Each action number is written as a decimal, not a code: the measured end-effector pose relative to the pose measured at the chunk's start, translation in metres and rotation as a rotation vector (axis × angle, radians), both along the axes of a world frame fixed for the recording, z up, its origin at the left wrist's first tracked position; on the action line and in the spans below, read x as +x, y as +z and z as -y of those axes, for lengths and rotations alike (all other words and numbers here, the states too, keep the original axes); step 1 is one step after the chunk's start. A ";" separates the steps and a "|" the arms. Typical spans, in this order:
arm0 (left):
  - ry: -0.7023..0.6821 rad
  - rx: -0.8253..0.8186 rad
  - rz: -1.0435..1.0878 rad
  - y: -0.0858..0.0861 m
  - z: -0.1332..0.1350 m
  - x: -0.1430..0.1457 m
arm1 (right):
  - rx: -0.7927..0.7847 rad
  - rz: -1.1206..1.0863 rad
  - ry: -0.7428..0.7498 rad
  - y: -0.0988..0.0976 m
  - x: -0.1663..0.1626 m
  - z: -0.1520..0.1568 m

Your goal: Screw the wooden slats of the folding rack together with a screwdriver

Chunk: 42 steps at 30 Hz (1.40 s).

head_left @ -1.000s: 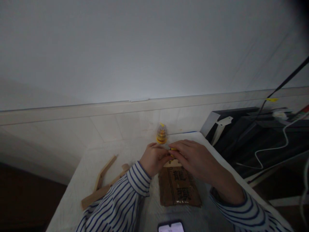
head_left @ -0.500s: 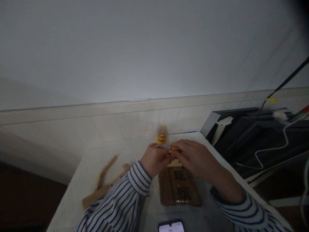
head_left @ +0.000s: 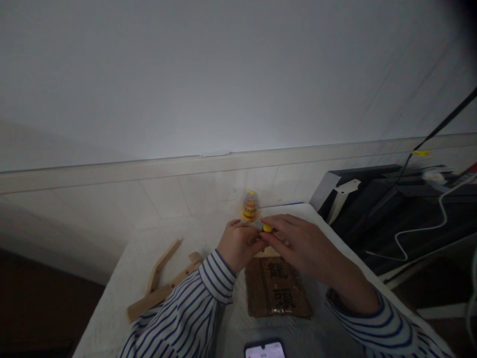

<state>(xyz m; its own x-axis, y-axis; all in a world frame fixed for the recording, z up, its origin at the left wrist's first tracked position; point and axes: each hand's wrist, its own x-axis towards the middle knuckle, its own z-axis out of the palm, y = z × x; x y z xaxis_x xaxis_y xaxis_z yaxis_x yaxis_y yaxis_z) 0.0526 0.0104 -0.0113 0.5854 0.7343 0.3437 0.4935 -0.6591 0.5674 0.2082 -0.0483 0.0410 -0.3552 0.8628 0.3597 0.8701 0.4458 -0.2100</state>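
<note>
Between the thumb and fingers of my right hand [head_left: 298, 241] is a small yellow-handled screwdriver [head_left: 267, 227], its rounded end showing. My left hand [head_left: 240, 246] is pinched close against it, the fingertips meeting those of the right; what they grip is hidden. Just under both hands lies a pale wooden piece [head_left: 269, 252], partly covered by them. It is at the far edge of a brown cardboard piece [head_left: 276, 288] with dark printed characters. Behind the hands stands a clear cone-shaped case [head_left: 250, 206] with a yellow base and yellow contents.
Wooden strips with holes [head_left: 160, 298] lie left, partly behind my left sleeve. A phone [head_left: 264, 349] with a lit screen is at the near edge of the white-covered table [head_left: 115, 303]. Dark panels [head_left: 380, 209] and a white cable [head_left: 421, 231] are at right; a wall stands behind.
The yellow handle has tilted and turned in my right fingers, so its round end now shows more. Both hands have stayed in nearly the same place.
</note>
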 end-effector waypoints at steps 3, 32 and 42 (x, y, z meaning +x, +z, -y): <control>-0.005 -0.001 0.008 0.000 0.000 0.000 | 0.023 0.006 0.012 0.000 0.000 0.001; -0.161 0.000 -0.078 0.002 -0.004 -0.005 | -0.013 0.056 -0.028 -0.001 -0.001 -0.001; -0.031 -0.020 -0.006 0.002 0.001 -0.001 | -0.010 0.058 -0.043 -0.001 0.001 -0.001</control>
